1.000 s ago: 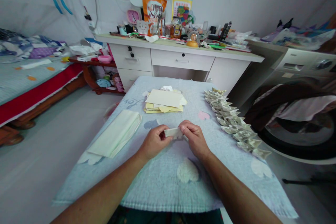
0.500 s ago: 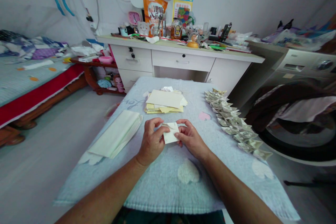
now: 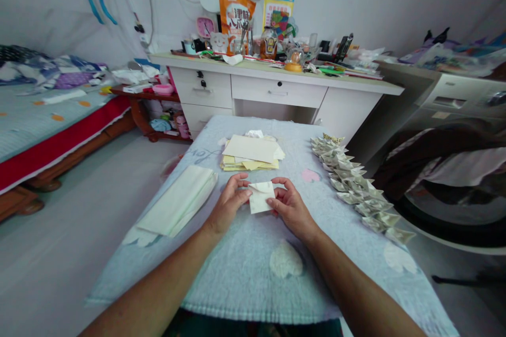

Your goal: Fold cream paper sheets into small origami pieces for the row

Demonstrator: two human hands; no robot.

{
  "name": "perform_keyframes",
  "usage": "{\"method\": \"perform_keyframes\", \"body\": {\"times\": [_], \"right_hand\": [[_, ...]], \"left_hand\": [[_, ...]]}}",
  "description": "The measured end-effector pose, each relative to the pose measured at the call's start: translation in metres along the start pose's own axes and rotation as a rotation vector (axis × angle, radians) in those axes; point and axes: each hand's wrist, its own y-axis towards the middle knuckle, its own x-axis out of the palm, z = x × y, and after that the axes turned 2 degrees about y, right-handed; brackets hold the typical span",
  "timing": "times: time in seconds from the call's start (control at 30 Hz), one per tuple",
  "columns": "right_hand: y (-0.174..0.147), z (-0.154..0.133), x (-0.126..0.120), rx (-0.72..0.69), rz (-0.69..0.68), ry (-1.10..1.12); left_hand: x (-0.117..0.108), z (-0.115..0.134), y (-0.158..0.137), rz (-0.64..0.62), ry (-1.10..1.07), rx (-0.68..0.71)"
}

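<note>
A small square of folded pale paper point(image 3: 261, 202) is held up over the middle of the cloth-covered table, a crease and flap along its upper part. My right hand point(image 3: 290, 202) pinches its right edge, thumb on the front and fingers behind. At the left edge, my left hand point(image 3: 229, 201) has its thumb and fingers closed on the paper's border. Beyond the hands lies a stack of cream and yellow paper sheets point(image 3: 253, 148). To the left of my left hand rests a pile of long white paper sheets point(image 3: 174, 202).
Rows of folded paper pieces point(image 3: 351, 184) run down the table's right side. The light blue tablecloth point(image 3: 237, 279) hangs over the near edge. Behind stands a cluttered white desk point(image 3: 276, 89), with a washing machine point(image 3: 446, 95) at right and a bed point(image 3: 59, 121) at left.
My left thumb has drawn back from the paper's front to its left edge, so more of the square shows. The whole view has shifted slightly.
</note>
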Motion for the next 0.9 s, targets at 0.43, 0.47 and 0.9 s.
{"method": "perform_keyframes", "body": {"times": [0.43,0.47,0.9], "right_hand": [[-0.006,-0.001,0.005,-0.379,0.125,-0.768],[-0.006,-0.002,0.006,-0.415,0.124,-0.82],[-0.007,-0.003,0.008,-0.429,0.06,-0.856]], "left_hand": [[0.006,-0.002,0.002,0.011,0.192,0.103],[0.008,-0.002,0.001,0.004,0.245,0.119],[0.011,-0.002,-0.003,-0.029,0.397,0.186]]}}
